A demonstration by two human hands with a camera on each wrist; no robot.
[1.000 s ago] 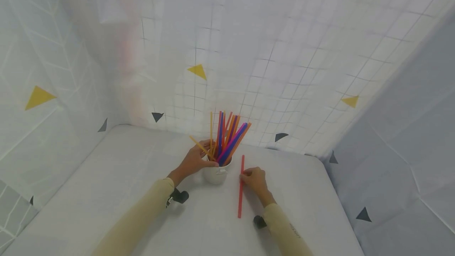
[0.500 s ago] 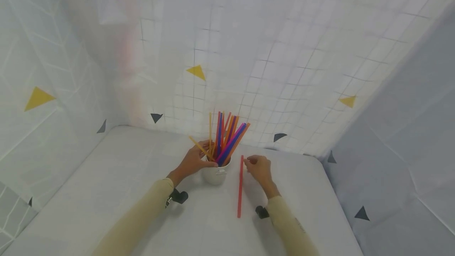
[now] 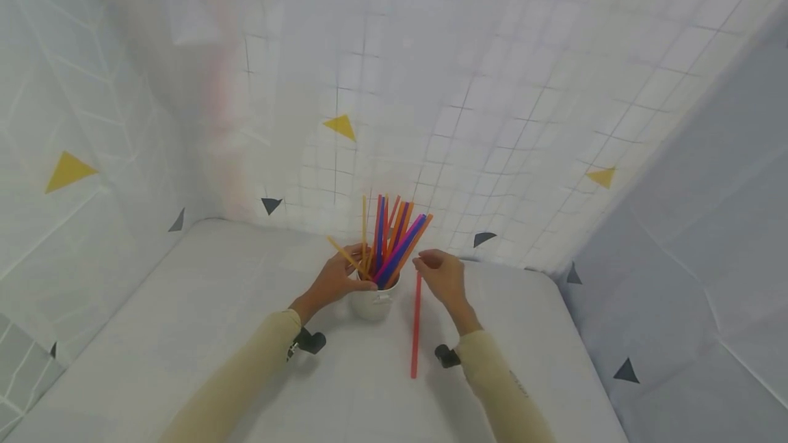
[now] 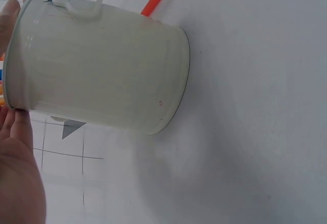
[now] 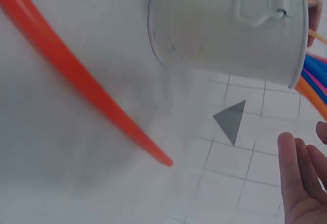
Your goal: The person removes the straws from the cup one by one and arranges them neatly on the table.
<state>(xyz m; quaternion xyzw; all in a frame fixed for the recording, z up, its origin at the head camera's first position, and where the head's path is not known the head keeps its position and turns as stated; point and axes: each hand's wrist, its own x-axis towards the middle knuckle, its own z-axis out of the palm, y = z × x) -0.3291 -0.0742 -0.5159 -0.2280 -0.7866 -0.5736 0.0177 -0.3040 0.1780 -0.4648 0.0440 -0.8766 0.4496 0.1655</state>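
A small white metal pail (image 3: 370,305) with a wire side handle stands upright on the table, packed with orange, blue, pink, red and yellow straws (image 3: 399,249). My left hand (image 3: 336,277) holds it by the rim, thumb at the front and fingers round the back. In the left wrist view the pail (image 4: 102,63) fills the upper left, fingers on both sides of its rim. A lone red straw (image 3: 416,330) lies on the table right of the pail. My right hand (image 3: 444,279) is over its far end, holding nothing; its fingers (image 5: 289,168) are fairly straight in the right wrist view.
One thin yellow straw (image 3: 345,253) leans out of the pail to the left, over the left hand. A white patterned backdrop (image 3: 523,122) rises just behind the table (image 3: 523,354). Dark wrist cameras (image 3: 312,341) hang below both wrists.
My right hand has let go of the red straw and moved away from me to its far end, near the pail's straws. The left hand and pail stay put.
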